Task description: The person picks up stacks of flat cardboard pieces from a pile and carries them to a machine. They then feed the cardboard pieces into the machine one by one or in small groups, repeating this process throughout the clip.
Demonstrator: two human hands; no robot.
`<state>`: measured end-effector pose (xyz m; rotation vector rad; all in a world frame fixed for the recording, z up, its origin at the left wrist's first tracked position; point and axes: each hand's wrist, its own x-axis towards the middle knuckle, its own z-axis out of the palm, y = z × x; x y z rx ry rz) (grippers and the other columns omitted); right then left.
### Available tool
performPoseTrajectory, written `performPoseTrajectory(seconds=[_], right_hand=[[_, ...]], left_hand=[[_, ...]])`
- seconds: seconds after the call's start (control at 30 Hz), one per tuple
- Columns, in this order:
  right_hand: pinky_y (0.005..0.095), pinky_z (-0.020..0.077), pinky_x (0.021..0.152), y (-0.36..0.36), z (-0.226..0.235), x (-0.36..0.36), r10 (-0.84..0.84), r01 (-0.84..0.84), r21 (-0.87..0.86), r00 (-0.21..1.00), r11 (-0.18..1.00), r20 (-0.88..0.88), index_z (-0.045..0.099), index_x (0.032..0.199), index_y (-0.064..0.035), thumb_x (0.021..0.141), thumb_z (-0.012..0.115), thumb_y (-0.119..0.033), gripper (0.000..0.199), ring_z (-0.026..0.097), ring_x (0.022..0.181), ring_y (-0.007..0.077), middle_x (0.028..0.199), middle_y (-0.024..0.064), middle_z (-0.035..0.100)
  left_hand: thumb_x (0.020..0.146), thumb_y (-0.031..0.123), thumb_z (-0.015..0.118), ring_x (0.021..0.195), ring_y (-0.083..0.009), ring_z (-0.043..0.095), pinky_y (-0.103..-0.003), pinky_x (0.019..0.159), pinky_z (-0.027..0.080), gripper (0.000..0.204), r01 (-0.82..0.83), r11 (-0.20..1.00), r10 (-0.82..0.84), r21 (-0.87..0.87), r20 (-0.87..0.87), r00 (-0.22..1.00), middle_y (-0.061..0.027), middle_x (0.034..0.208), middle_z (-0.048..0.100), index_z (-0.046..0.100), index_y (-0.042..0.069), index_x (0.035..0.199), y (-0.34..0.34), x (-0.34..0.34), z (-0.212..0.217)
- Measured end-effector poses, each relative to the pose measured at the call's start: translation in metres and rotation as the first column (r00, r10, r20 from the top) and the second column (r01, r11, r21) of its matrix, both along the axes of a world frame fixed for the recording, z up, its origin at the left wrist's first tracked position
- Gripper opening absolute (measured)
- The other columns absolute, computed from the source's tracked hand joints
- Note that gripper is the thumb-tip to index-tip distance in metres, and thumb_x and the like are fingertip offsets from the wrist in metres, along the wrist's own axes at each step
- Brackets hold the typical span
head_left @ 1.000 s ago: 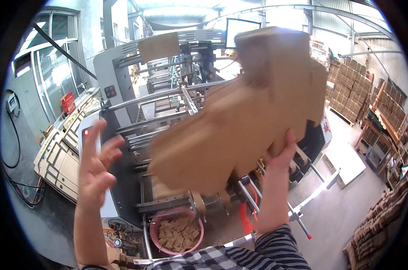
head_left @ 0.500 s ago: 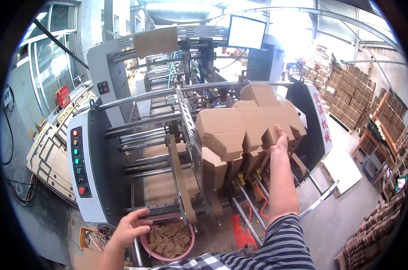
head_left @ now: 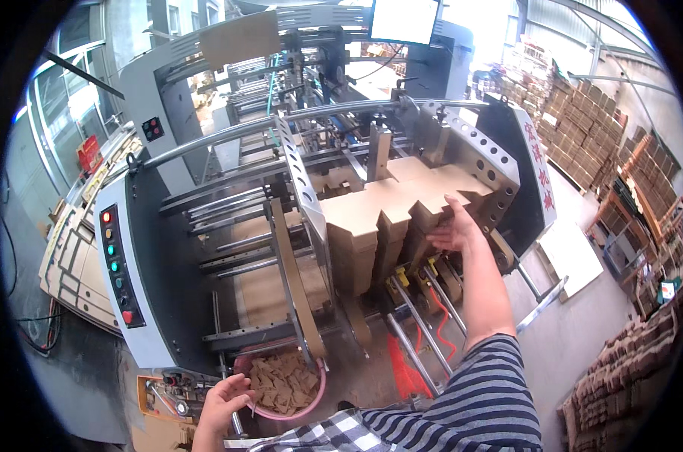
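A stack of die-cut brown cardboard blanks point(head_left: 402, 197) sits in the machine's feed bay, between two perforated metal side plates. At the stack's front notched edge is my right hand point(head_left: 456, 226); its fingers are stretched out and it grips nothing. The fingertips rest at or very near the top sheets; exact contact is hard to make out. Low on the left, my left hand point(head_left: 225, 403) hangs with fingers apart and nothing in them. Beside it stands a pink tub point(head_left: 320, 393) filled with cardboard scraps point(head_left: 285, 383).
A control panel point(head_left: 117, 260) with lit buttons is on the machine's left housing. Metal rods point(head_left: 417, 331) and a red hose point(head_left: 439, 301) lie below the stack. Cardboard piles point(head_left: 582, 120) stand at the far right, more stacks point(head_left: 620, 377) at the near right.
The top blanks, tilted and jutting forward before, now lie flat in the bay between the side plates. My right hand has lowered slightly and its fingers have spread. The view has shifted.
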<state>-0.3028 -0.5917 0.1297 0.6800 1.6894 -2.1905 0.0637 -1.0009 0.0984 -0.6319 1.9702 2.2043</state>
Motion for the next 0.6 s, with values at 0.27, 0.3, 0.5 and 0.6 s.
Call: performPoseTrajectory(seconds=[0.27,0.3,0.5,0.6], right_hand=[[0.0363,0.0334,0.082,-0.023,-0.054,0.008,-0.434,0.492,-0.029,0.736,0.87,-0.519,0.036,0.11,0.0079,0.071,0.047,-0.055,0.074,0.043,0.095,0.0287,0.107,0.0167,0.044],[0.0361,0.0284,0.089,-0.044,-0.062,-0.001,-0.453,0.556,0.005,0.683,0.831,-0.574,0.03,0.115,0.0101,0.071,0.047,-0.054,0.08,0.038,0.104,0.0301,0.114,0.0192,0.038],[0.0329,0.0052,0.099,-0.105,-0.027,0.005,-0.479,0.657,0.133,0.658,0.742,-0.581,0.004,0.123,0.0098,0.071,0.051,-0.047,0.091,0.005,0.123,0.0262,0.131,0.0213,0.006],[0.0308,0.0125,0.098,-0.077,-0.051,0.02,-0.523,0.591,-0.101,0.605,0.8,-0.601,0.012,0.122,0.0097,0.074,0.052,-0.036,0.077,0.016,0.12,0.0242,0.128,0.0196,0.017]], left_hand=[[0.067,-0.005,0.055,0.086,-0.0216,0.055,-0.03,0.073,0.043,0.042,0.039,0.999,-0.039,-0.011,-0.032,0.999,-0.0098,0.097,0.053,0.045,-0.001,0.107,0.007,-0.008,-0.007],[0.067,-0.006,0.055,0.086,-0.0216,0.055,-0.03,0.073,0.044,0.041,0.048,0.999,-0.049,-0.018,-0.033,0.998,-0.0097,0.097,0.053,0.045,-0.001,0.106,0.009,-0.009,-0.008],[0.068,0.002,0.057,0.086,-0.0201,0.054,-0.031,0.077,0.043,0.042,0.182,0.966,-0.18,-0.182,0.028,0.983,-0.0123,0.1,0.053,0.044,-0.003,0.108,0.004,-0.007,-0.022],[0.069,0.003,0.058,0.086,-0.0196,0.053,-0.031,0.078,0.043,0.043,0.225,0.957,-0.227,-0.183,0.011,0.974,-0.0125,0.1,0.053,0.043,-0.003,0.109,0.007,-0.015,-0.024]])
